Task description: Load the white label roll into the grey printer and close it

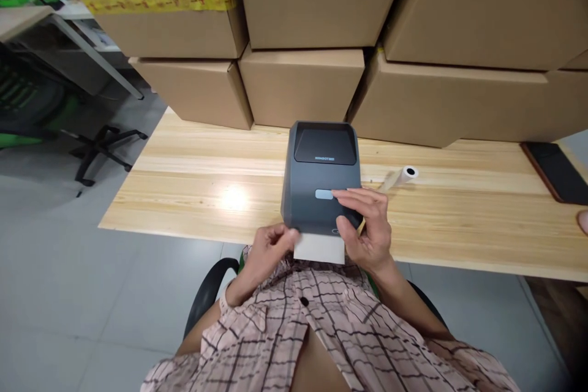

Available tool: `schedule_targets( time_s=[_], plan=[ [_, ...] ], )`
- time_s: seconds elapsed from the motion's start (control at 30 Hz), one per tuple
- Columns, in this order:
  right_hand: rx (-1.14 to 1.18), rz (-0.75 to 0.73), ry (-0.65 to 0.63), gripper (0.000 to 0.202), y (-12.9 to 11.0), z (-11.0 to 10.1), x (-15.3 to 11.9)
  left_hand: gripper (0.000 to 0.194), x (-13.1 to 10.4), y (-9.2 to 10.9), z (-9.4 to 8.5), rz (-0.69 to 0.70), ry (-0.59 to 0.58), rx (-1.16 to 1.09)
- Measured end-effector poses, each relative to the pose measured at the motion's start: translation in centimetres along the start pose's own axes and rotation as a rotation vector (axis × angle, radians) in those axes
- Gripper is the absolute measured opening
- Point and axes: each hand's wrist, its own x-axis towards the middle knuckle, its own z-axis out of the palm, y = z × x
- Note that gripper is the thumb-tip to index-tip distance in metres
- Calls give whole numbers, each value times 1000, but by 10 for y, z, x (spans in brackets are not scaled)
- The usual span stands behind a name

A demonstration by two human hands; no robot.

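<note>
The right grip (371, 226) is being held over the near right part of a dark grey printer (303, 208), its thumb and fingers being spread apart, with the fingers being placed at the right end of a pale blue button (323, 194). The left grip (269, 251) is being set against the printer's near left corner; whether it is being clamped on anything cannot be told. White paper (319, 248) is being held out from the printer's front, past the near edge of the surface (184, 190). The printer is being carried around the middle of that edge. To its right, a white roll (403, 177) is being supported; toward the far right corner, a dark phone (558, 171). Along the far edge, cardboard boxes (301, 86) are being borne in two tiers.
</note>
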Motion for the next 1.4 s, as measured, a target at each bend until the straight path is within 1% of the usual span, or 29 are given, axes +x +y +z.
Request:
schedule_targets(
  time_s=[0.03, 0.07, 0.1, 0.17, 0.3, 0.37, 0.47, 0.53, 0.63, 0.83, 0.9, 0.97, 1.0, 1.03, 1.1, 1.13, 1.17, 1.2, 1.27, 1.33, 1.4],
  plan=[
    [-5, -18, -17, 33, -1, -1, 1, 57, 0, 3, -2, -97, -98, 6],
    [-13, -41, -39, 34, -2, -1, 2, 57, 1, 6, -3, -168, -165, -3],
    [-29, -66, -62, 34, -3, -2, 3, 57, 2, 9, -5, -212, -209, -20],
    [-79, -106, -103, 37, -5, -3, 6, 55, 3, 13, -7, -236, -255, -47],
    [-163, -141, -153, 41, -11, -7, 13, 46, 1, 14, -5, -226, -347, -91],
    [-193, -156, -169, 39, -15, -8, 17, 42, 0, 13, -2, -219, -367, -98],
    [-217, -156, -176, 26, -17, -8, 24, 38, 4, 10, 0, -170, -351, -85],
    [-196, -130, -179, 18, -17, -7, 26, 37, 7, 9, 0, -128, -348, -73],
    [-178, -85, -184, 13, -17, -5, 24, 39, 9, 8, 0, -89, -340, -33],
    [-222, -82, -149, 17, -22, 0, 22, 60, 7, 4, 3, -27, -267, 48],
    [-206, -67, -147, 17, -22, -1, 21, 60, 4, 3, 3, -7, -264, 75],
    [-127, -16, -154, 17, -19, -3, 14, 59, -1, 1, 3, 48, -222, 107],
    [-72, 23, -143, 20, -16, -5, 9, 59, -3, -1, 2, 90, -158, 112],
    [-20, 70, -114, 25, -13, -7, 1, 58, -4, -2, 1, 138, -58, 104],
    [45, 178, -34, 41, -6, -9, -17, 48, -6, -4, 0, 239, 183, 73],
    [60, 234, -1, 48, -2, -9, -26, 40, -4, -4, -1, 285, 270, 65],
    [71, 286, 13, 53, 2, -9, -34, 36, -2, -5, -1, 324, 310, 73],
    [81, 327, 2, 56, 4, -8, -42, 40, 1, -5, 0, 361, 308, 97],
    [108, 366, -40, 60, 8, -7, -52, 54, 8, -7, 1, 423, 236, 168],
    [147, 370, -50, 62, 9, -6, -55, 58, 13, -10, 4, 469, 203, 216],
    [198, 374, -38, 63, 8, -8, -54, 59, 16, -11, 5, 508, 220, 239]
  ],
)
